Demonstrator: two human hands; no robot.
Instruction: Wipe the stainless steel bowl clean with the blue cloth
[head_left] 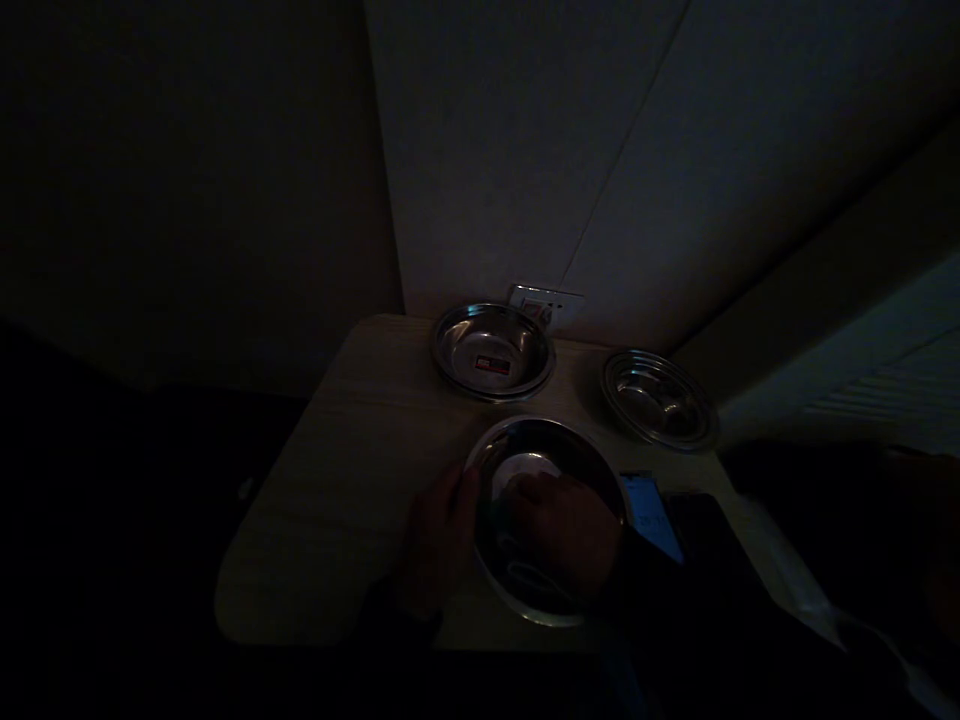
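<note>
A shiny metal bowl [589, 462] stands near the front of the small table. My left hand [436, 540] is at its left side, thumb and fingers closed on the rim. Inside the bowl is my right hand [568, 530], with its fingers curled down near the inner wall and bottom. Something dull and greenish shows faintly beneath these fingers, too dark to name. Deep shadow hides much of the bowl's lower part.
Stacked metal bowls [480, 345] with a red-and-black label sit at the back by the wall socket [546, 300]. More nested metal bowls [654, 398] lie at the back right. A lit phone [651, 515] rests right of my bowl on the wooden table [330, 500].
</note>
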